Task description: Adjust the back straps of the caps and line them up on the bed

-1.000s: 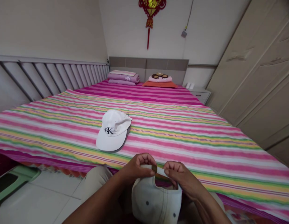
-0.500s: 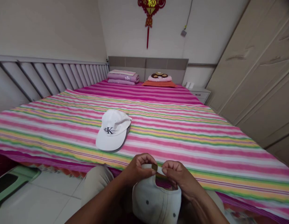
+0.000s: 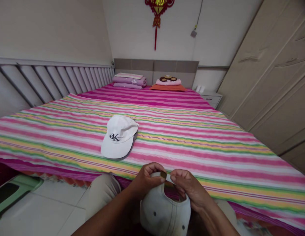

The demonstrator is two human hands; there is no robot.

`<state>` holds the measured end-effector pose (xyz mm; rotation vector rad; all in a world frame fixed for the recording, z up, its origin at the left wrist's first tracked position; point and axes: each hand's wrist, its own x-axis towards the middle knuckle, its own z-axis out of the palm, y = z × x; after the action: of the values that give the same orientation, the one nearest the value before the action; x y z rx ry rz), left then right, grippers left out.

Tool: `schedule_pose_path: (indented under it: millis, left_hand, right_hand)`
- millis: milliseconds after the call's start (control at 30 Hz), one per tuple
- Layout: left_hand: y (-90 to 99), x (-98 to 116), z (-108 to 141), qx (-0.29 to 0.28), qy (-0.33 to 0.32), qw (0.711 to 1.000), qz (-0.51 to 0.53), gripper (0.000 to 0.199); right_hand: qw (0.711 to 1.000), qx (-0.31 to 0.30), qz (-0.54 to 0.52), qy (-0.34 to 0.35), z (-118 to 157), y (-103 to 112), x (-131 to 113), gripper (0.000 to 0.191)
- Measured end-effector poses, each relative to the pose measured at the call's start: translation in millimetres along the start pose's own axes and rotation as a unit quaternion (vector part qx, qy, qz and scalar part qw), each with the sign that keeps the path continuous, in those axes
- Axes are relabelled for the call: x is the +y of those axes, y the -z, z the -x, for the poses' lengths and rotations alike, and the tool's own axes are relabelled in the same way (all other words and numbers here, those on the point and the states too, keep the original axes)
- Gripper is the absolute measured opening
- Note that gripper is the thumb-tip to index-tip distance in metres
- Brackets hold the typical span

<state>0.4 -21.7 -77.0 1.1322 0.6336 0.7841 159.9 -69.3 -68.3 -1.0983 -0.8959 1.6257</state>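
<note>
A pale grey-white baseball cap [image 3: 165, 213] is held low in front of me, its back opening facing up and its eyelets visible. My left hand [image 3: 149, 178] pinches the cap's strap beside a brass-coloured buckle [image 3: 163, 175]. From the other side, my right hand [image 3: 188, 183] pinches the strap between thumb and fingers, close to the buckle. The cap's brim is hidden. On the bed, ahead and to the left, rests a second cap [image 3: 120, 136], white with a black "cK" on its front and the brim toward me.
A striped sheet covers the bed [image 3: 204, 141]. Folded purple bedding [image 3: 129, 81] and a pink and orange stack [image 3: 168, 84] lie near the headboard [image 3: 164, 67]. A green stool [image 3: 20, 190] stands at lower left; a wardrobe [image 3: 265, 72] lines the right.
The strap ends at the buckle have shifted slightly, and my right hand sits a little closer to my left. The white cap on the bed stays put.
</note>
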Motion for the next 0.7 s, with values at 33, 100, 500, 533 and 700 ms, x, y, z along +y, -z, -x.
schedule_pose_path:
  millis: [33, 100, 500, 533, 700]
  left_hand:
    - [0.2, 0, 0, 0.000, 0.002, 1.000, 0.003, 0.024]
    - [0.4, 0, 1, -0.001, 0.009, 1.000, 0.010, 0.025]
    - [13.6, 25, -14, -0.127, 0.175, 0.975, -0.047, 0.021]
    - [14.7, 25, -15, -0.136, 0.189, 0.971, -0.051, 0.019]
    - [14.3, 22, -15, -0.134, 0.218, 0.967, -0.001, 0.015]
  right_hand:
    - [1.000, 0.002, 0.000, 0.000, 0, 0, 0, 0.028]
    - [1.000, 0.009, 0.009, 0.000, 0, -1, -1, 0.028]
    - [0.998, -0.002, 0.064, -0.004, 1, 3, -13, 0.029]
    - [0.998, -0.006, 0.062, -0.005, 2, 3, -13, 0.030]
    - [0.998, -0.056, 0.033, -0.008, 4, 5, -15, 0.038]
